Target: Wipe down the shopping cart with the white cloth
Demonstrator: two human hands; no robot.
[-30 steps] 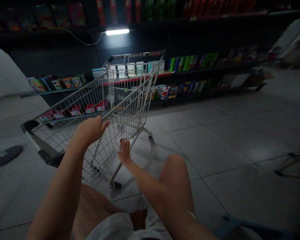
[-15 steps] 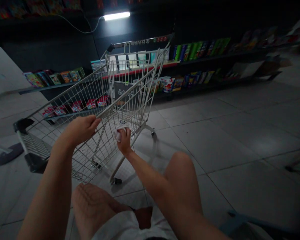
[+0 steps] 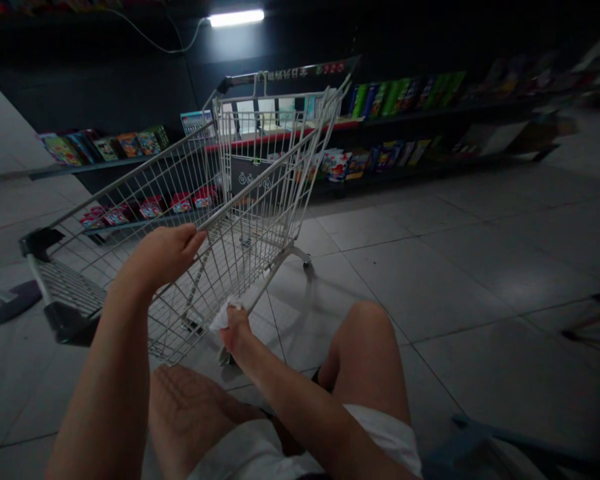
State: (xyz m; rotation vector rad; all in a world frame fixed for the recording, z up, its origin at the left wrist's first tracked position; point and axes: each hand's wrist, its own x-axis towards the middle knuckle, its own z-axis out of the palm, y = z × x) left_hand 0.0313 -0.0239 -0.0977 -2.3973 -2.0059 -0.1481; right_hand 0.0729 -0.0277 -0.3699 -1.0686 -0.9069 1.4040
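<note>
A wire shopping cart (image 3: 260,207) stands in front of me, turned at an angle. My left hand (image 3: 167,257) is wrapped over the top rail of its near side. Lower down, my right hand (image 3: 236,327) is closed on a white cloth (image 3: 223,316), perhaps a wipe or tissue; its exact kind I cannot make out. The cloth is against the lower near side of the basket, by the bottom frame bar. Part of the right hand's fingers is hidden behind the cloth.
Behind the cart runs a dark shelf unit (image 3: 140,150) with packaged goods and a lit tube lamp (image 3: 237,18) above. A blue frame (image 3: 500,440) stands at the lower right. My bare knees are close to the cart. Tiled floor (image 3: 460,267) stretches to the right.
My right hand has moved down and a little left with the cloth, from the mid side of the basket to its lower edge. My left hand stays on the rail.
</note>
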